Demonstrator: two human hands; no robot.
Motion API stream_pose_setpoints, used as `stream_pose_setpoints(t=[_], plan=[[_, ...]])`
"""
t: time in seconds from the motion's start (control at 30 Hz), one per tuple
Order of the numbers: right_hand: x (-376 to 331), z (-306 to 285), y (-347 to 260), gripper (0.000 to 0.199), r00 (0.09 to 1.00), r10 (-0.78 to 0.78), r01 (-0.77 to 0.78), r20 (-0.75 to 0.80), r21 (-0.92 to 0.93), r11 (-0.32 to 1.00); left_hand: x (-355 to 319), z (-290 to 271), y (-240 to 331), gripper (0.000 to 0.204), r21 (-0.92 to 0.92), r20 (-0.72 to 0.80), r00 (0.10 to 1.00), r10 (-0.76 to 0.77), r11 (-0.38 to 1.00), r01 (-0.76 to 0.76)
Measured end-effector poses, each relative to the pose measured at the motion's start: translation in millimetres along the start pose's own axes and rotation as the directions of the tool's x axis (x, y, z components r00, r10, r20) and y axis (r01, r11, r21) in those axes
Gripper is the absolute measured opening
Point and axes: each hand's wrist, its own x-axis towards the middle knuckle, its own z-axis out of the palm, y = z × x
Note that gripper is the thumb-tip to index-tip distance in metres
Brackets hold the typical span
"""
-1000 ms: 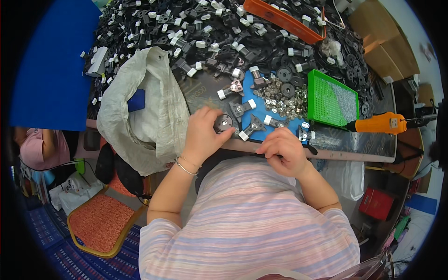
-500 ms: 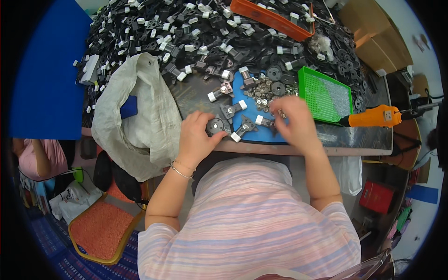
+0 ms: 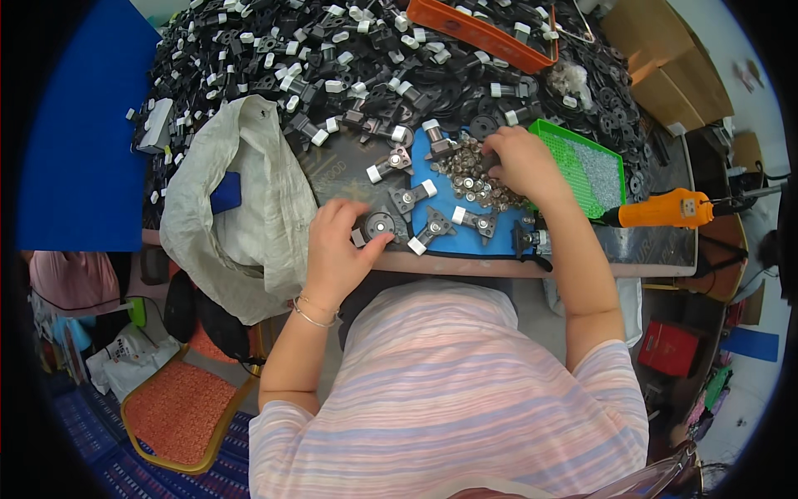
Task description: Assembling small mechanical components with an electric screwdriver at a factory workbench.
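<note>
My left hand (image 3: 337, 249) has thumb and fingers curled around a black wheel (image 3: 380, 226) at the table's near edge. My right hand (image 3: 525, 162) reaches over the pile of small metal nuts (image 3: 472, 185), its fingers closed on a dark disc (image 3: 490, 161) that they partly cover. Several black brackets with white ends, such as one bracket (image 3: 475, 222), lie between the hands, on and beside a blue mat (image 3: 449, 241). Another black disc (image 3: 484, 126) lies just beyond the nuts.
A green tray (image 3: 619, 158) of small silvery pieces and an orange electric screwdriver (image 3: 665, 208) are at the right. Black parts with white tips (image 3: 274, 58) heap across the back, with an orange basket (image 3: 482, 33) among them. A pale sack (image 3: 237, 208) stands at the left.
My right hand has moved away from me to the disc by the nuts, uncovering the brackets near the table edge. My left hand has shifted slightly left with the wheel.
</note>
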Motion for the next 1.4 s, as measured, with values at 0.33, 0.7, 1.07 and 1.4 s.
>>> stream_pose_setpoints(t=[0.33,0.7,1.07,1.4], plan=[[6,37,-58,0.016,0.808,-0.478,0.589,-0.344,0.450,0.671,2,1,7,0.030,-0.015,-0.044,0.998,0.044,0.999,-0.044],[10,27,-56,0.037,0.866,-0.490,0.468,-0.102,0.509,0.722,-9,-8,2,0.027,-0.080,-0.067,0.997,-0.031,0.996,0.026],[16,28,-66,0.051,0.882,-0.467,0.378,0.057,0.507,0.775,-7,-12,2,0.027,-0.047,-0.060,0.998,0.020,0.999,-0.022],[18,13,-73,0.049,0.864,-0.453,0.273,0.218,0.553,0.787,-9,-12,1,0.027,-0.045,-0.033,0.999,0.000,0.999,-0.002]])
